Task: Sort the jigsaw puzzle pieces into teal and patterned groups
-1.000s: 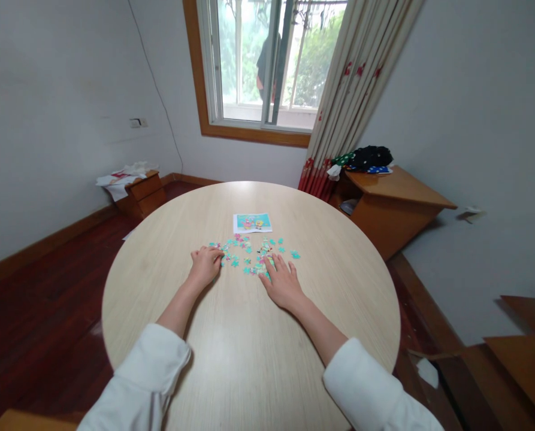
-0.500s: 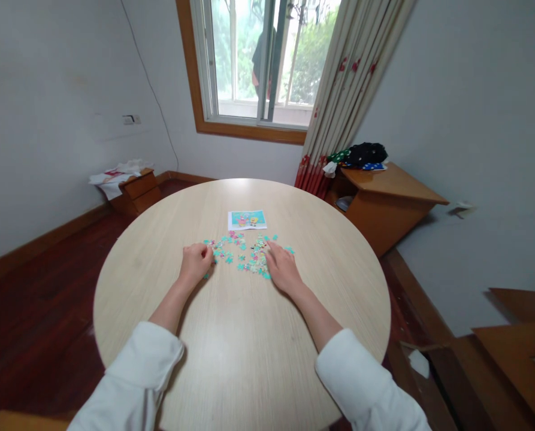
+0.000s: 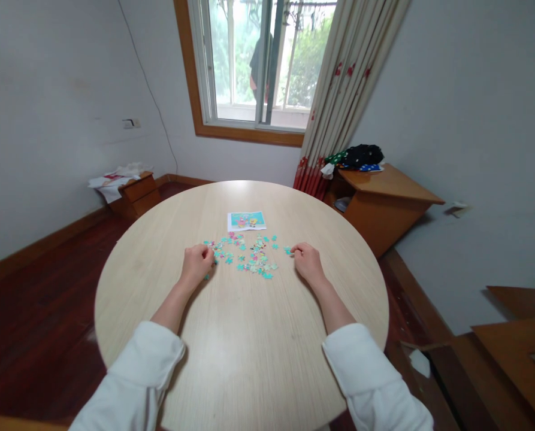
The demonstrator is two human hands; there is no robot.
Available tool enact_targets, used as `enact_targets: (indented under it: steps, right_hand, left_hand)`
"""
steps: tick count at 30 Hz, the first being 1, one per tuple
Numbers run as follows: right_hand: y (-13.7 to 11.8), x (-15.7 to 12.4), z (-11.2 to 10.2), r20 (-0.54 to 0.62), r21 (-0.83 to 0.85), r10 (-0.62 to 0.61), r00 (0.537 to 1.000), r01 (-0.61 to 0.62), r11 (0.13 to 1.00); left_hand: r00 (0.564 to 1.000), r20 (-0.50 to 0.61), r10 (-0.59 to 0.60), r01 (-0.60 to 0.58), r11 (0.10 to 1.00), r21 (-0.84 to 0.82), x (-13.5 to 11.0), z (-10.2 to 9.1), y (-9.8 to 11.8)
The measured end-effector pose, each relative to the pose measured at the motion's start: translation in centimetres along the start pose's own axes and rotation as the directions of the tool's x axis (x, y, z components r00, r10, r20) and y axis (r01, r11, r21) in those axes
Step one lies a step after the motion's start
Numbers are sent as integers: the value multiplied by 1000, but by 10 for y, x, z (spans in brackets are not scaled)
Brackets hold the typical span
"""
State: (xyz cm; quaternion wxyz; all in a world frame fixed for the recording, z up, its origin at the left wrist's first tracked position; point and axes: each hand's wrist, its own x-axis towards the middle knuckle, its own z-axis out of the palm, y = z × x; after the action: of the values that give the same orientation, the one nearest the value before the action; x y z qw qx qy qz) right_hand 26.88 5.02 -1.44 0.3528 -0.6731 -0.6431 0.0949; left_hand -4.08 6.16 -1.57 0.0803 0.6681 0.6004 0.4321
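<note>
Small jigsaw puzzle pieces (image 3: 259, 258), mostly teal with some pink and yellow, lie scattered on a round wooden table (image 3: 244, 335). My left hand (image 3: 198, 262) rests at the left edge of the scatter, fingers curled closed; whatever they may hold is hidden. On the other side, my right hand (image 3: 308, 261) reaches its index finger to a couple of teal pieces (image 3: 287, 250), touching or nearly touching them, with the other fingers bent. Beyond the pieces lies a picture card (image 3: 247, 221) with pink and yellow cartoon figures on teal.
Behind the table is a sliding window (image 3: 258, 66) with a person outside, beside a long curtain (image 3: 334, 102). A wooden cabinet (image 3: 393, 185) with dark cloths stands at right. A small wooden stand (image 3: 139, 194) bearing white cloth is at left.
My right hand has moved right, off the larger cluster of pieces, to the teal pieces at the far right. My left hand has stayed in place.
</note>
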Motion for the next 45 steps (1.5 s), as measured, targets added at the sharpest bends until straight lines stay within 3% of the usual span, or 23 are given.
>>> enact_targets:
  steps: [7,12,21,45]
  right_hand:
    - [5,0,5,38,-10,-9,999,10,1000]
    - [9,1,10,-60,92,-113,992,118,989]
    - [10,1,14,-110,133,-156,982,170,976]
    - [9,2,11,17,-165,-73,997,75,983]
  left_hand:
    - [1000,-6,6,-6,1000,3,0,2,-1]
    - [1000,11,-14,14,1000,18,1,2,-2]
    - [999,-1,-36,36,999,2,0,4,-6]
    - [994,-15,-106,105,993,-52,0,6,-7]
